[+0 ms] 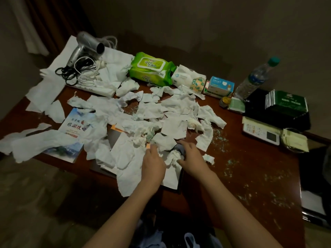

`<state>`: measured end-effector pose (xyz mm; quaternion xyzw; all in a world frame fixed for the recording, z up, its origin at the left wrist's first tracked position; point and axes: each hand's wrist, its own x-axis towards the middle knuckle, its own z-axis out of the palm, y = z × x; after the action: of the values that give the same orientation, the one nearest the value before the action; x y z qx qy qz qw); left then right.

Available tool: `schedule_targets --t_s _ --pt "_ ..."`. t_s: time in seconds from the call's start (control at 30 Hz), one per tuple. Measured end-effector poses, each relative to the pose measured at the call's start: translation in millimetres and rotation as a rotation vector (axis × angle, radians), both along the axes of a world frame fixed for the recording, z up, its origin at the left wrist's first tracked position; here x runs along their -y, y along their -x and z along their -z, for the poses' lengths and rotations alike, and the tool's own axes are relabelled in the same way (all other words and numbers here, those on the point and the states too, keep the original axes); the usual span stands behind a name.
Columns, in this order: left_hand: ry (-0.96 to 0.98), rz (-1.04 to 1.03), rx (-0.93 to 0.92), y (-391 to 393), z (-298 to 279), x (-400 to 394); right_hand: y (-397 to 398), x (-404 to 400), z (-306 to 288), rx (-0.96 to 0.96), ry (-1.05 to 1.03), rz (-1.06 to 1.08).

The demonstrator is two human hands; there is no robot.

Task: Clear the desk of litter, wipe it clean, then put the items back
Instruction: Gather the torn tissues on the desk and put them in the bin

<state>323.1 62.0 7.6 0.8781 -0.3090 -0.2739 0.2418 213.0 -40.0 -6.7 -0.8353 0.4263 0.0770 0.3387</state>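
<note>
- Torn, crumpled white tissue sheets [179, 108] cover the dark red-brown wooden desk [250, 163] ahead of both hands.
- The left hand [153, 162] pinches a sheet; its fingertips are hidden.
- The right hand [190, 156] curls round a crumpled white wad [172, 158]; a dark object beneath is hard to make out.
- Pale crumbs [220, 138] speck bare wood right of the right hand.
- A glossy booklet [71, 133], half buried, lies left of the left hand.
</note>
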Motion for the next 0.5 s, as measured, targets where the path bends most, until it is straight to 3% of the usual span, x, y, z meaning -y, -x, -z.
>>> schedule_targets --t_s 0.17,0.33,0.5 --pt "0.052 0.005 -0.010 -18.1 -12.0 3.7 -28.4 1.2 5.6 -0.186 0.012 -0.297" --pt "0.014 -0.021 -0.035 -30.0 -8.7 -1.2 -41.2 7.9 23.6 -0.214 0.068 -0.474" --pt "-0.016 -0.031 -0.032 -34.0 -5.0 -5.7 -37.7 3.1 31.6 -0.201 0.165 -0.486"
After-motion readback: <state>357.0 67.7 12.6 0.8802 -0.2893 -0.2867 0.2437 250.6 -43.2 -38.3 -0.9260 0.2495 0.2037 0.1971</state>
